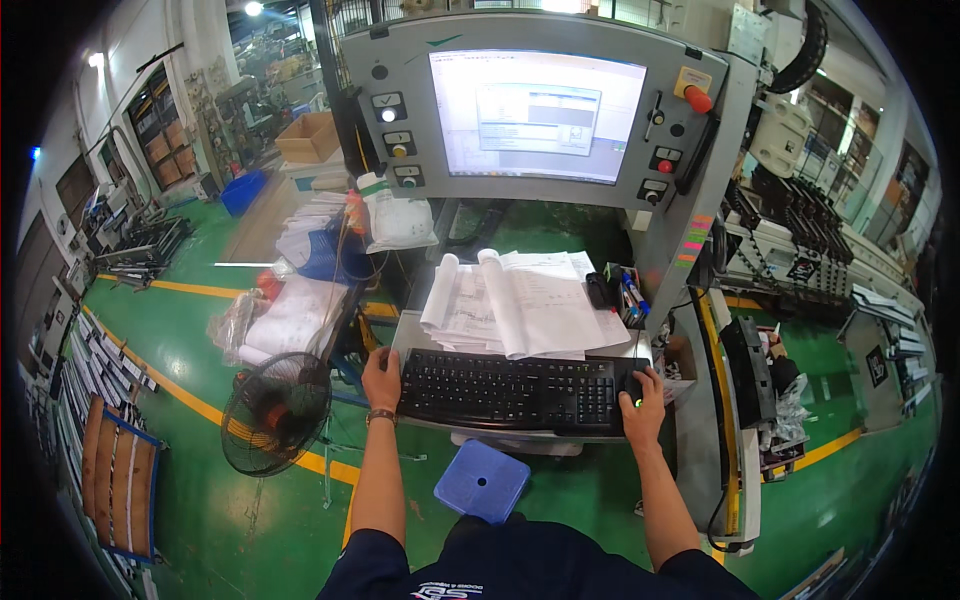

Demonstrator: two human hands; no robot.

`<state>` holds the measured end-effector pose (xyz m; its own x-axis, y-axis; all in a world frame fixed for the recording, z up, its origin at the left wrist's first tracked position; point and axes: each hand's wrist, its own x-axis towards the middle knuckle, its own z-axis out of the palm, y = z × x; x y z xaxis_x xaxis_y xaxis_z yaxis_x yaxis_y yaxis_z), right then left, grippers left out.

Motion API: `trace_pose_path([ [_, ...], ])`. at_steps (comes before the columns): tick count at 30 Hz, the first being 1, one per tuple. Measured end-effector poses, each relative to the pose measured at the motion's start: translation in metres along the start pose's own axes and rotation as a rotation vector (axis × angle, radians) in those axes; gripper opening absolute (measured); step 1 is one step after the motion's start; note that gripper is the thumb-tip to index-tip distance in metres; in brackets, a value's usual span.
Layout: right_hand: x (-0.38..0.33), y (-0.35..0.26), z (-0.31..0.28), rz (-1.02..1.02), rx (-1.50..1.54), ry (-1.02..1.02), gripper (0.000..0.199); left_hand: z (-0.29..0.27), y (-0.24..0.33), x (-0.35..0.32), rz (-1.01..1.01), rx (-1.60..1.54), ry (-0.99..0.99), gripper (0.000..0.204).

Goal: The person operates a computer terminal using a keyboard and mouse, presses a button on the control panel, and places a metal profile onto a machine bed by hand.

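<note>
A black keyboard (510, 390) lies on the pale shelf (408, 330) below a grey control panel. My left hand (381, 380) is at the shelf's left edge beside the keyboard, its fingers curled against that edge and partly hidden. At the keyboard's right end, my right hand (645, 405) closes around a dark computer mouse (633, 380), mostly covered by the fingers. Behind the keyboard, loose printed sheets (545, 310) lie in a pile, some with curled edges. The lit screen (535, 115) shows a window with a smaller dialog box over it.
Panel buttons and a red emergency knob (698, 99) flank the screen. A pen holder (632, 300) stands right of the papers. Left of the shelf are a black fan (275, 415) and a paper-covered side table (295, 320). A blue stool (482, 481) is below the shelf.
</note>
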<state>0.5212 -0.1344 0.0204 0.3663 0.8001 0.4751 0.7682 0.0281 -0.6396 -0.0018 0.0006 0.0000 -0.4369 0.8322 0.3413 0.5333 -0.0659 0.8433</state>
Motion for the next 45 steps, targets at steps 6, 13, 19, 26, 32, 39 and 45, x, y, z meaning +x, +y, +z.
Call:
trace_pose_path([
  [6, -0.0001, -0.0072, -0.0022, 0.012, 0.027, -0.005, 0.05, -0.0025, 0.0045, -0.0015, -0.027, -0.036, -0.014, 0.038],
  [13, 0.0005, -0.0042, -0.0022, -0.002, 0.025, -0.016, 0.055, -0.0016, 0.0068, -0.001, -0.046, -0.05, -0.025, 0.04],
  [19, 0.0015, -0.0061, -0.0024, 0.008, 0.018, -0.051, 0.054, -0.0017, 0.0033, -0.0003, -0.065, -0.045, -0.034, 0.04],
  [26, 0.0024, -0.0076, -0.0023, -0.021, 0.0, -0.056, 0.055, 0.0003, 0.0054, -0.0016, -0.009, -0.045, 0.028, 0.032],
  [32, 0.0026, -0.0066, -0.003, -0.019, 0.004, -0.058, 0.054, 0.0014, 0.0072, -0.001, -0.019, -0.051, 0.021, 0.033],
  [39, 0.0022, -0.0082, -0.0018, -0.021, -0.006, -0.054, 0.055, 0.0002, 0.0012, 0.0001, -0.017, -0.034, 0.028, 0.034],
  [45, 0.0017, -0.0038, -0.001, -0.023, 0.012, -0.042, 0.054, 0.0012, 0.0058, -0.0006, -0.024, -0.008, 0.02, 0.035],
])
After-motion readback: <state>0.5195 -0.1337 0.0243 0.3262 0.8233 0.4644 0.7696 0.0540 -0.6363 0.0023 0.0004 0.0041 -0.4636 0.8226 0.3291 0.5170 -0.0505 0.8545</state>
